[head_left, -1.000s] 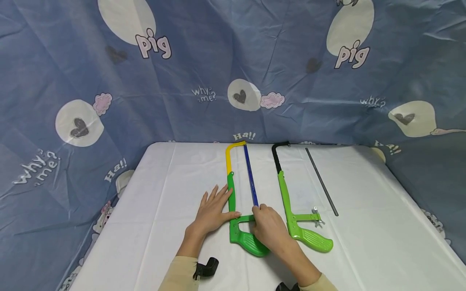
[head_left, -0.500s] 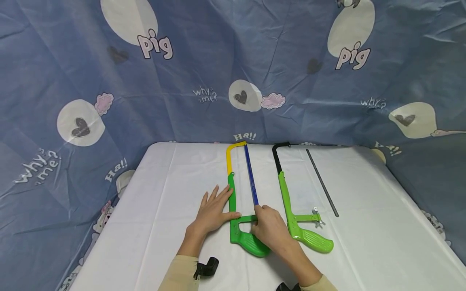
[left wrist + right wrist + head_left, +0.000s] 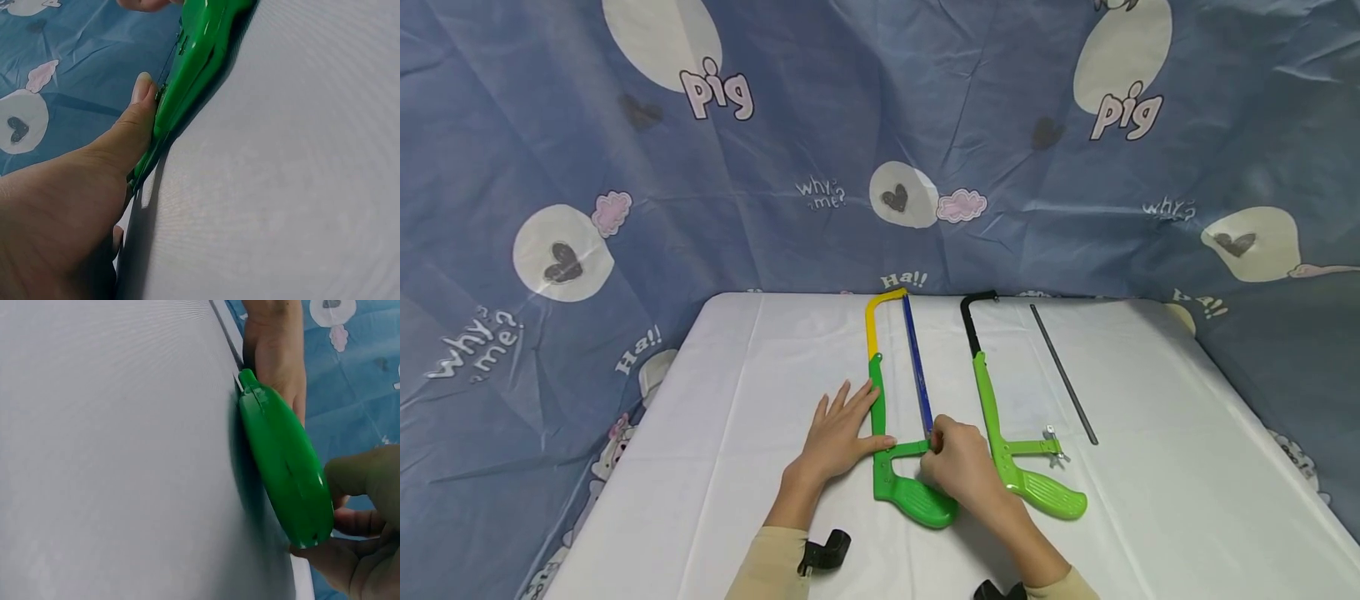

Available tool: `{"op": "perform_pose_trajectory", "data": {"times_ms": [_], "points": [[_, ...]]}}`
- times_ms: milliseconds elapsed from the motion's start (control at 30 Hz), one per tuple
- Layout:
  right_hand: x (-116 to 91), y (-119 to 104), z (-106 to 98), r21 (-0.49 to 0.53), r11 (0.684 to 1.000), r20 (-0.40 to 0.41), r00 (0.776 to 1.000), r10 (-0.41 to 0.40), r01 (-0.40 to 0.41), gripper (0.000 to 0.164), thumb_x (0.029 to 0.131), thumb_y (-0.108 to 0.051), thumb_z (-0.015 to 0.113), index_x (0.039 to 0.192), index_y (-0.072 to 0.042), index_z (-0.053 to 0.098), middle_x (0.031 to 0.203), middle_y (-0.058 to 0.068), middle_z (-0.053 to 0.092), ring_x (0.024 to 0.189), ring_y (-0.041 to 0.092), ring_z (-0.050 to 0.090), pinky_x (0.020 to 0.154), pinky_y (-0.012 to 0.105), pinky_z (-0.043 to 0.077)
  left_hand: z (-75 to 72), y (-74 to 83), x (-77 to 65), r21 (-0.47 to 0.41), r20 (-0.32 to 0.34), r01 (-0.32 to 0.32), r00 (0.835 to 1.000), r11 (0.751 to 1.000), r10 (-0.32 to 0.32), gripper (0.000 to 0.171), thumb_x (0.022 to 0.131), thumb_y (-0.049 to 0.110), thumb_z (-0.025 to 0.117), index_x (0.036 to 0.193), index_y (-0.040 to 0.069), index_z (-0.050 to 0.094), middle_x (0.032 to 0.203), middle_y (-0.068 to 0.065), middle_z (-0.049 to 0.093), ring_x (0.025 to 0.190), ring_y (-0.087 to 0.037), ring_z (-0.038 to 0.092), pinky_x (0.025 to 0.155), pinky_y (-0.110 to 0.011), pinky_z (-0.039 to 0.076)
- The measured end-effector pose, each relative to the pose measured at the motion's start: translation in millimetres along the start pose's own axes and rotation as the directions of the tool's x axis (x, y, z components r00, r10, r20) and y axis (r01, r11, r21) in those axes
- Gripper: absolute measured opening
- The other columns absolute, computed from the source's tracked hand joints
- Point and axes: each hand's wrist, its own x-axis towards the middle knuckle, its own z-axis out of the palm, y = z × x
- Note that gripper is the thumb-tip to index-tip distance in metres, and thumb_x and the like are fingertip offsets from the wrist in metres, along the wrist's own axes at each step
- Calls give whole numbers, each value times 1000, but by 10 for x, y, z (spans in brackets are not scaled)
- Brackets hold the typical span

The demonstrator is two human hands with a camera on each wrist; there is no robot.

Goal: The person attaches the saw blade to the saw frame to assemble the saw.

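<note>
A hacksaw with a dark green handle (image 3: 922, 505), a yellow front bow (image 3: 871, 329) and a blue blade (image 3: 916, 354) lies on the white-covered table. My left hand (image 3: 842, 435) rests flat on its green frame, fingers spread and thumb by the cross arm; the left wrist view shows that thumb (image 3: 134, 112) against the green edge. At the blade's lower end, where the cross arm (image 3: 910, 449) stops, my right hand (image 3: 964, 467) pinches with curled fingers. The small fitting under those fingertips is hidden. In the right wrist view the curled fingers lie beside the handle.
Right of my hands lies a second hacksaw (image 3: 988, 408), light green and black, without a blade, a wing nut (image 3: 1058, 459) on its cross arm. Farther right is a thin dark grey rod (image 3: 1063, 375). A blue printed cloth (image 3: 820, 125) hangs behind the table.
My right hand has shifted slightly right and its fingers have turned, showing more of the cross arm's end and the blade's lower end. My left hand keeps its place on the frame.
</note>
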Motion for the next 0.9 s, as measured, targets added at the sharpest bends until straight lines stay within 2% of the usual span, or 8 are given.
{"op": "perform_pose_trajectory", "data": {"times_ms": [233, 400, 633, 800, 900], "points": [[7, 65, -33, 165, 982, 40, 995, 88, -93, 17, 69, 2, 61, 70, -13, 53, 58, -4, 49, 54, 9, 45, 48, 22, 36, 3, -17, -1, -1, 2, 10, 1000, 1000, -10, 91, 84, 67, 64, 157, 23, 32, 165, 4, 26, 157, -30, 8, 125, -57, 1], [31, 128, -35, 293, 941, 93, 985, 148, -169, 13, 70, 2, 63, 72, -9, 56, 61, 0, 54, 57, 12, 58, 52, 25, 48, 1, -22, 2, 2, 10, 18, 1000, 1000, -18, 91, 84, 67, 64, 157, 24, 31, 166, 5, 25, 157, -29, 8, 125, -57, 1], [45, 198, -55, 490, 828, 192, 960, 202, -272, 11, 74, 4, 65, 79, -1, 56, 66, 6, 60, 60, 18, 67, 58, 30, 57, -7, -13, 4, -7, 13, 18, 1000, 1000, -18, 91, 84, 65, 65, 157, 22, 31, 166, 3, 25, 157, -30, 8, 125, -58, 1], [49, 231, -73, 599, 736, 257, 946, 196, -315, 11, 77, 5, 64, 84, 3, 56, 70, 7, 62, 63, 20, 70, 64, 33, 61, -3, -2, 4, -8, 7, 17, 1000, 1000, -17, 91, 84, 66, 64, 157, 23, 32, 166, 4, 25, 157, -30, 8, 125, -57, 1], [47, 254, -88, 637, 696, 290, 939, 182, -332, 13, 79, 6, 63, 90, 7, 56, 72, 8, 63, 63, 20, 70, 66, 33, 62, 3, -2, 9, -6, 5, 12, 1000, 1000, -12, 91, 84, 67, 64, 157, 23, 32, 166, 4, 25, 157, -30, 8, 125, -57, 1]]}}
